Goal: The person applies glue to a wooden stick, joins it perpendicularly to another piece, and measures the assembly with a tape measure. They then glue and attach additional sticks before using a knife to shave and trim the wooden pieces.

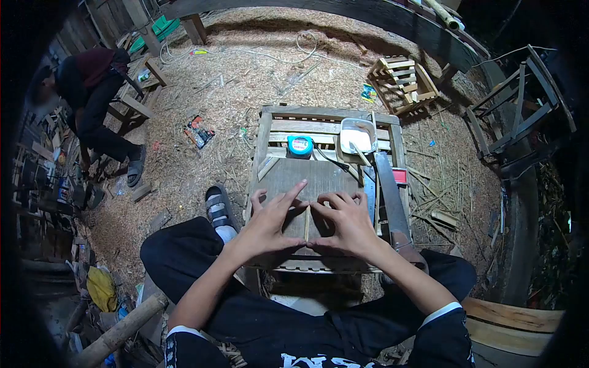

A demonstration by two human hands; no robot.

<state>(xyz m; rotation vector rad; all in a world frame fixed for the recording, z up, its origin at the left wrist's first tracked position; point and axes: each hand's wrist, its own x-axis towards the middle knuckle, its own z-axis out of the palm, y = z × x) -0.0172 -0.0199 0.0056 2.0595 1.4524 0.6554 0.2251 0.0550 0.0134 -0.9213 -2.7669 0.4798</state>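
A short, thin wooden strip [308,224] stands out lengthwise between my two hands, above a dark flat board [307,173]. My left hand [272,218] pinches it from the left with thumb and index finger, the other fingers spread. From the right, my right hand [347,222] grips it the same way, fingers curled. Beyond the hands lies a blue tape measure [300,146]. A white tub [358,136] with a stick leaning in it sits at the far right corner. A handsaw [388,193] and a bluish ruler [369,191] lie right of my right hand.
The board rests on a slatted wooden table [265,132]. A red box [399,176] is at its right edge. Wood shavings cover the ground, with a slatted crate [405,84] and a pale cable [270,55]. Another person [92,92] bends over at the left.
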